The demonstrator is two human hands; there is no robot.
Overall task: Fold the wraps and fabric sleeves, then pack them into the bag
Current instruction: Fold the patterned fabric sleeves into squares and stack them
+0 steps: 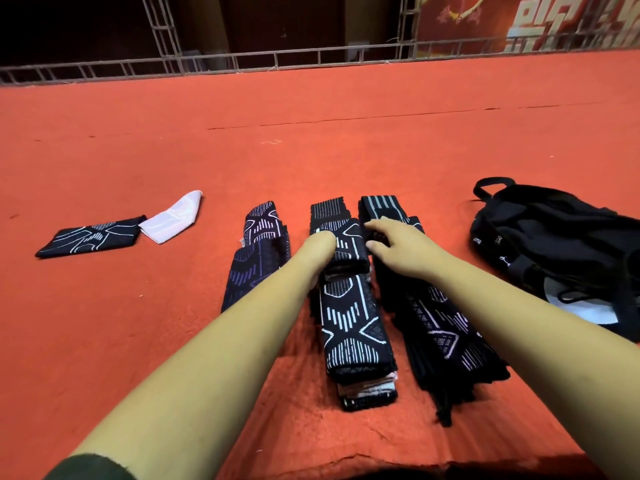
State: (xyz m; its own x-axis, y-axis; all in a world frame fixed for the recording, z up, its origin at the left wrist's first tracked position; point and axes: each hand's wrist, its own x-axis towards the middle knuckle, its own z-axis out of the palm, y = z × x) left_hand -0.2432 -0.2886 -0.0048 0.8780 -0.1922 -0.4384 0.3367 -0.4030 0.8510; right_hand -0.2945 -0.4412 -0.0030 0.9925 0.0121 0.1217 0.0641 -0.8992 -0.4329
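Currently holding top sleeve [348,245], folded short, on middle stack [353,327], sitting left of bag [554,237] with nearest stack [440,334] lying between. Judging as light, soft, stretchy knit: sagging and springing open if lifted by one corner, hardly slipping on the cloth beneath. Advising taking hold at both side edges, across the fold, pressing the layers together. Curling left hand [317,249] over the edge farther from bag, fingers tucking out of sight under the knuckles, apparently gripping. Pinching the edge nearer bag between thumb and bent fingers of right hand [394,242]. Reaching both bare forearms forward, low over the stack. Listing far stack [256,258] beyond; then, well apart from bag, single folded sleeve [93,237] touching white wrap [173,218], all on red carpet [311,133].
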